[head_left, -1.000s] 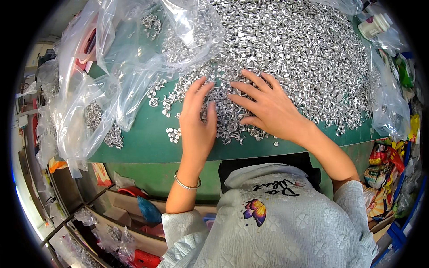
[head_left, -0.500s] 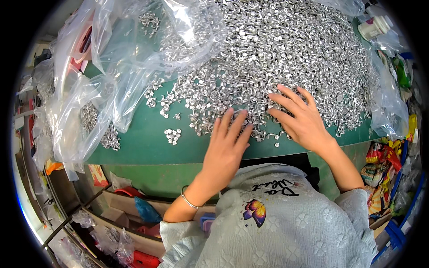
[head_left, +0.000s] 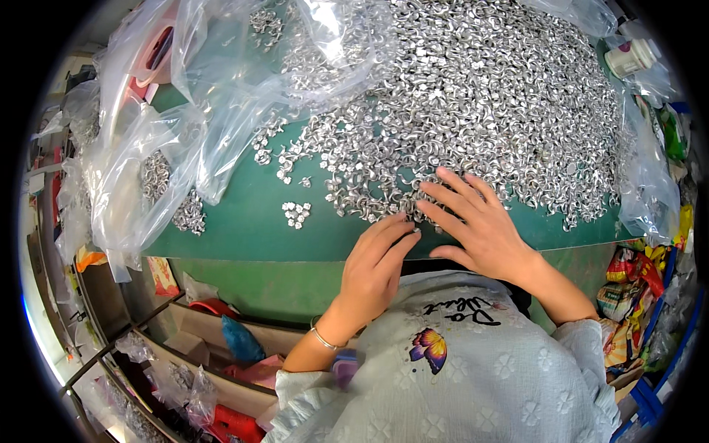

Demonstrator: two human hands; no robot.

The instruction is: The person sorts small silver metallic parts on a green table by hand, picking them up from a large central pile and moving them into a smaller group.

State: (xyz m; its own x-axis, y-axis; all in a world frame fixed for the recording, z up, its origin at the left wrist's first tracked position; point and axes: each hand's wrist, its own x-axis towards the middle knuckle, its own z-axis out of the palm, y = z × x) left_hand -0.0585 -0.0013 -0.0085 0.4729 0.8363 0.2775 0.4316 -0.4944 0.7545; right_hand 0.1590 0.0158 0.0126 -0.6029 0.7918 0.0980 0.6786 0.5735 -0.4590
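A broad heap of small silver metal pieces, many curved and some flower-shaped, covers much of the green table. My left hand is at the heap's near edge, its fingers bent and drawn together. Whatever lies between its fingertips is too small to make out. Close on its right, my right hand is palm down with fingers spread, the fingertips touching pieces along the front of the heap. A small cluster of flower-shaped pieces sits apart, left of my left hand.
Clear plastic bags with metal pieces inside lie across the table's left side. Another clear bag hangs at the right edge, below a white bottle. Under the table on the left is an open drawer holding assorted items.
My left hand has drawn back toward the table's front edge, its fingers closing together. My right hand has moved left and nearer, beside it. The whole view has shifted slightly.
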